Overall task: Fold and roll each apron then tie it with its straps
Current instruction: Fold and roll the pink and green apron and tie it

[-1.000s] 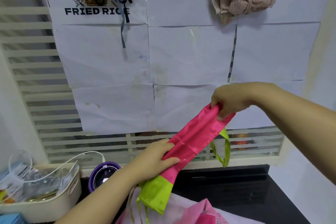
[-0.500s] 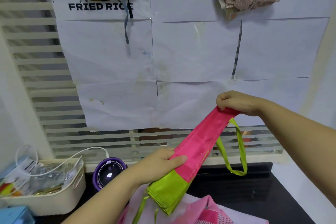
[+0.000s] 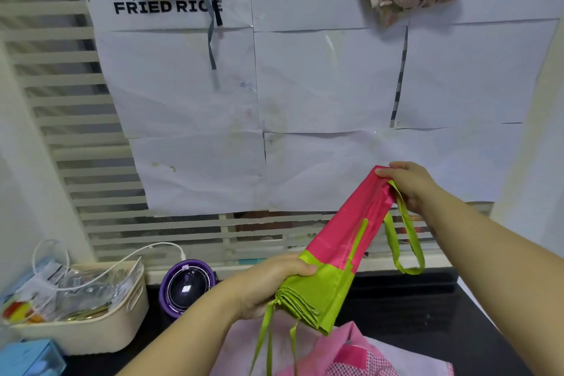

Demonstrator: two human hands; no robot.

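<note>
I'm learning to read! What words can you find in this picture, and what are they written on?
"FRIED RICE": on the white poster taped to the wall, upper left; a dark strap hangs across the last letters.
Packets in the cream basket: print too small to read.
Apron: no writing shows.

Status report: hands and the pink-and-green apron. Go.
Left hand grips green hem end; right hand pinches pink top. Apron folded into strip, held aloft, not rolled. Straps dangle untied. Another pink apron below.
</note>
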